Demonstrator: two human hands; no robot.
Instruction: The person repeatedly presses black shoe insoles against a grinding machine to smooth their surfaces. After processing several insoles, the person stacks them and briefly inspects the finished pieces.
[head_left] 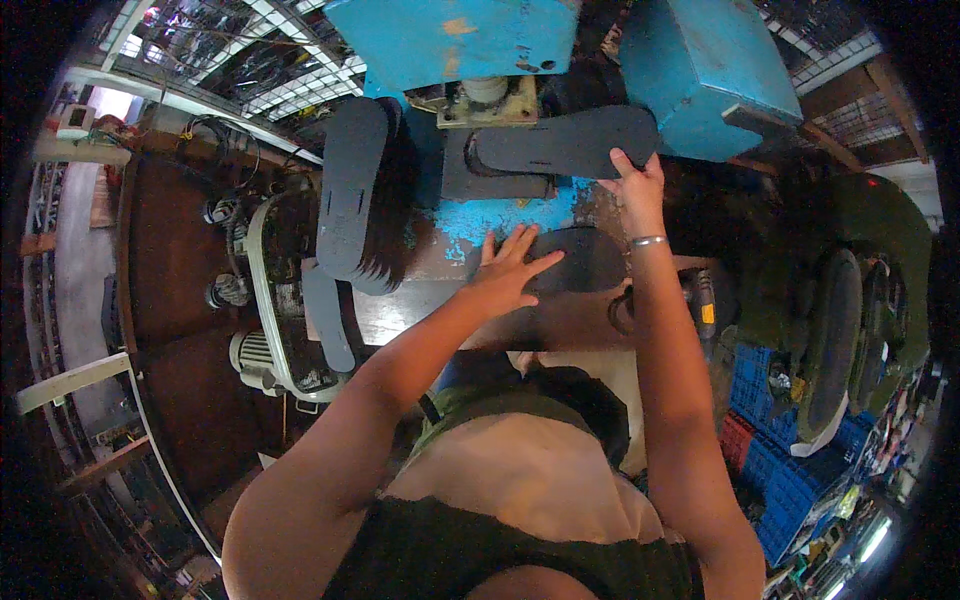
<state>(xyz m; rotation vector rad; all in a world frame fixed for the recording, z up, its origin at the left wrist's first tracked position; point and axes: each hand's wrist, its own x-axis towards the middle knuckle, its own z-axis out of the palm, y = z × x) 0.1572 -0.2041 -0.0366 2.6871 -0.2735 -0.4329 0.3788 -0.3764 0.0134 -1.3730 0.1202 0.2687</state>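
My right hand (638,192) pinches the right end of a dark grey shoe sole sheet (565,145), with one digit on top of the sole. The sole lies crosswise under the head of a blue press (455,40), over another grey piece (495,187) with a curved cut edge. My left hand (508,270) holds nothing. Its fingers are spread just above the worktable, beside another dark sole (585,258) lying near the front edge. To the left stands a tall stack of grey soles (352,190), each with small slits.
A single grey sole (328,315) lies left of the table's bare metal strip (400,312). Further left is a machine with a motor (255,362). A second blue housing (705,75) rises at the back right. Blue crates (800,510) stand at the lower right.
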